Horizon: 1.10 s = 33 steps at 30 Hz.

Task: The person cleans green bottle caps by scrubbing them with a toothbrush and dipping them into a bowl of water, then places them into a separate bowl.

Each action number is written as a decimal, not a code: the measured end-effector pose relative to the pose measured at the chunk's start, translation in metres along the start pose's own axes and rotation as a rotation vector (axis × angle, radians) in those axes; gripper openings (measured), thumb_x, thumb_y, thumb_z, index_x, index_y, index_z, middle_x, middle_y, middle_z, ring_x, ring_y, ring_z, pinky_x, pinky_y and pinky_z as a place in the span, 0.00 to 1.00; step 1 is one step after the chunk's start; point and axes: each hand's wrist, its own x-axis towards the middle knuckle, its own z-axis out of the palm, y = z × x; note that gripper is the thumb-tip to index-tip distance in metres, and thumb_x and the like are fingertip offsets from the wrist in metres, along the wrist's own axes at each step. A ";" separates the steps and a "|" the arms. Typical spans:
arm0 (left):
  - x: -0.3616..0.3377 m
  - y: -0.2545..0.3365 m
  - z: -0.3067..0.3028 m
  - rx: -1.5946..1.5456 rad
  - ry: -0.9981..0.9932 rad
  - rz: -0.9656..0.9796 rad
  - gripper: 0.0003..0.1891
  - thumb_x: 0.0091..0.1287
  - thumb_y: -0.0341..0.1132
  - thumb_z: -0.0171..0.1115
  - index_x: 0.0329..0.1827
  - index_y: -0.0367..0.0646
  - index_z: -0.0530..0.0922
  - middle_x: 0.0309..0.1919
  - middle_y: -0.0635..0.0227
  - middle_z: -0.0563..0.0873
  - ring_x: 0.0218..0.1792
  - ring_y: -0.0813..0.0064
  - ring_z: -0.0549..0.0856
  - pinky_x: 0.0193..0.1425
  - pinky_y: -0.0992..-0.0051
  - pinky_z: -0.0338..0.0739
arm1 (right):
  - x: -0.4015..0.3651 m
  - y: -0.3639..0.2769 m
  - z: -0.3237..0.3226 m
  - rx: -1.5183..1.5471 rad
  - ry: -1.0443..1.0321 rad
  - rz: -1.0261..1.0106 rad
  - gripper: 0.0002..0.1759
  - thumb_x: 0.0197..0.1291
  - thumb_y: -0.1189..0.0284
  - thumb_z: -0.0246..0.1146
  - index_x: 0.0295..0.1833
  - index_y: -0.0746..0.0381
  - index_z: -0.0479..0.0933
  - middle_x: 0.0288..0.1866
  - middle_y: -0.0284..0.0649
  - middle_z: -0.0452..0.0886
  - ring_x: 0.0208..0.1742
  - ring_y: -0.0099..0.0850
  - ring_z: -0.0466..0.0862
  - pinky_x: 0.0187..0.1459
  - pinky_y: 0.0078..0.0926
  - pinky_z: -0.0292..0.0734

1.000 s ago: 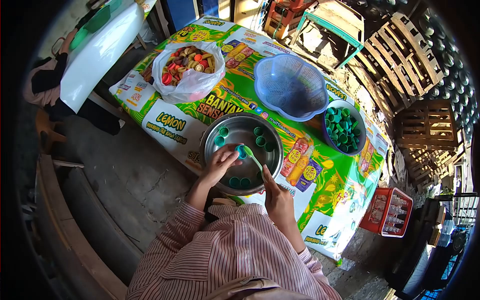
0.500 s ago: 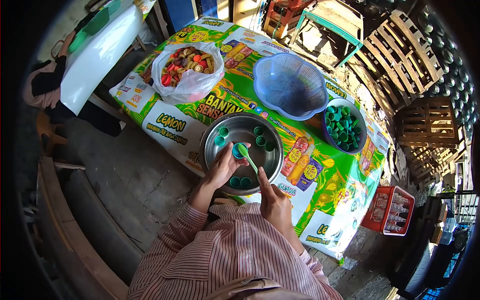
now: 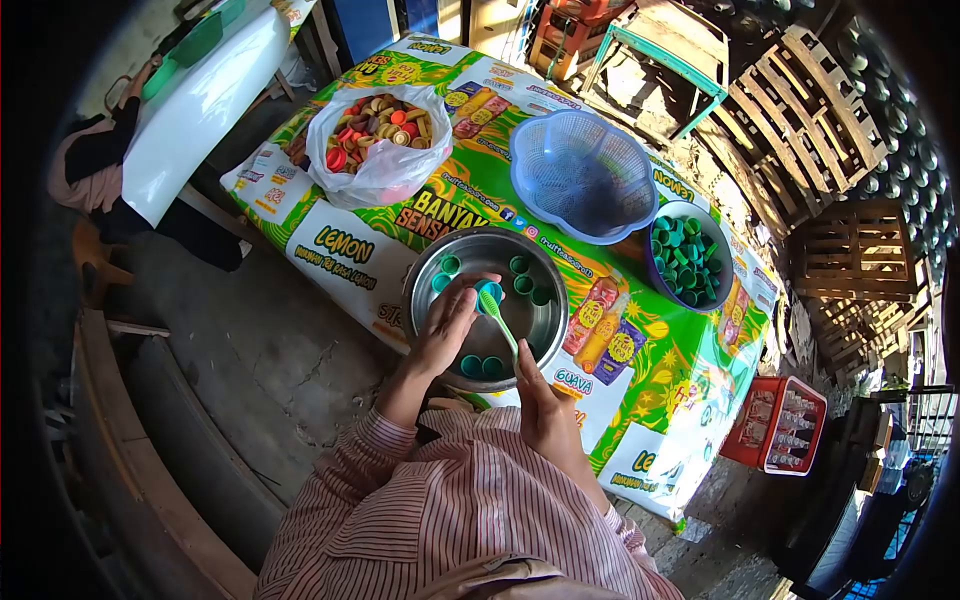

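Observation:
My left hand (image 3: 447,328) grips a teal bottle cap (image 3: 487,291) above a metal basin (image 3: 421,300). A green toothbrush (image 3: 500,320) is held by its handle in my right hand (image 3: 545,405). Its bristle end rests at the cap's opening; the exact contact is hard to see. Several other green caps lie in pairs or small groups inside the basin, among them a cap (image 3: 451,265) at the upper left and a cap (image 3: 492,366) near the front wall.
On the patterned tablecloth (image 3: 345,290) stand a white plastic bag (image 3: 375,170) of mixed caps, a blue perforated basket (image 3: 585,170) and a bowl (image 3: 722,230) of green caps. A red bottle crate (image 3: 778,425) is on the floor at right. Another person (image 3: 95,165) is at far left.
My left hand has turned the cap, so its opening faces more toward the right. The toothbrush stays at the cap, and my right hand has shifted slightly down.

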 end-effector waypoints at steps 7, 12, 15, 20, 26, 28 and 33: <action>0.001 -0.003 -0.002 0.150 -0.022 0.161 0.17 0.73 0.38 0.39 0.57 0.37 0.68 0.54 0.64 0.74 0.52 0.73 0.76 0.58 0.70 0.70 | 0.000 0.012 0.008 0.299 -0.031 0.102 0.29 0.59 0.81 0.53 0.67 0.56 0.60 0.21 0.45 0.76 0.19 0.39 0.76 0.25 0.21 0.69; -0.001 -0.006 0.000 -0.074 0.012 -0.024 0.20 0.74 0.42 0.36 0.56 0.36 0.68 0.49 0.60 0.77 0.46 0.75 0.77 0.52 0.70 0.71 | 0.008 0.009 -0.014 -0.277 0.078 -0.055 0.30 0.55 0.78 0.58 0.65 0.48 0.65 0.19 0.39 0.72 0.17 0.36 0.74 0.21 0.36 0.68; 0.002 -0.004 -0.001 -0.322 -0.078 0.016 0.21 0.74 0.43 0.36 0.56 0.35 0.68 0.45 0.62 0.78 0.41 0.78 0.77 0.48 0.72 0.72 | 0.007 0.000 -0.023 -0.168 0.064 -0.048 0.30 0.55 0.79 0.57 0.65 0.50 0.65 0.20 0.41 0.72 0.17 0.37 0.74 0.22 0.35 0.69; 0.000 0.001 -0.002 -0.480 -0.131 -0.015 0.20 0.73 0.41 0.38 0.59 0.36 0.67 0.44 0.63 0.79 0.42 0.78 0.77 0.49 0.73 0.73 | 0.006 -0.010 -0.028 -0.114 0.144 -0.034 0.30 0.57 0.81 0.56 0.65 0.52 0.64 0.22 0.44 0.74 0.20 0.38 0.76 0.24 0.32 0.71; -0.001 0.007 0.007 -0.424 -0.098 0.050 0.20 0.72 0.39 0.41 0.63 0.38 0.62 0.55 0.59 0.73 0.50 0.72 0.76 0.57 0.69 0.71 | 0.004 -0.017 -0.010 -0.008 0.189 0.009 0.29 0.58 0.82 0.55 0.66 0.55 0.64 0.27 0.48 0.78 0.25 0.41 0.80 0.29 0.30 0.74; -0.001 0.010 0.008 -0.364 -0.104 0.081 0.19 0.71 0.35 0.44 0.64 0.40 0.61 0.60 0.56 0.69 0.58 0.68 0.73 0.62 0.67 0.68 | 0.003 -0.019 -0.004 0.029 0.167 0.034 0.28 0.58 0.81 0.54 0.66 0.56 0.63 0.30 0.49 0.79 0.28 0.44 0.81 0.29 0.31 0.74; -0.002 0.014 0.010 -0.215 -0.052 0.107 0.18 0.68 0.28 0.49 0.60 0.40 0.63 0.59 0.56 0.70 0.60 0.64 0.71 0.65 0.66 0.65 | 0.005 -0.019 -0.001 0.003 0.161 0.036 0.29 0.58 0.81 0.55 0.66 0.56 0.63 0.29 0.49 0.79 0.26 0.44 0.81 0.28 0.34 0.74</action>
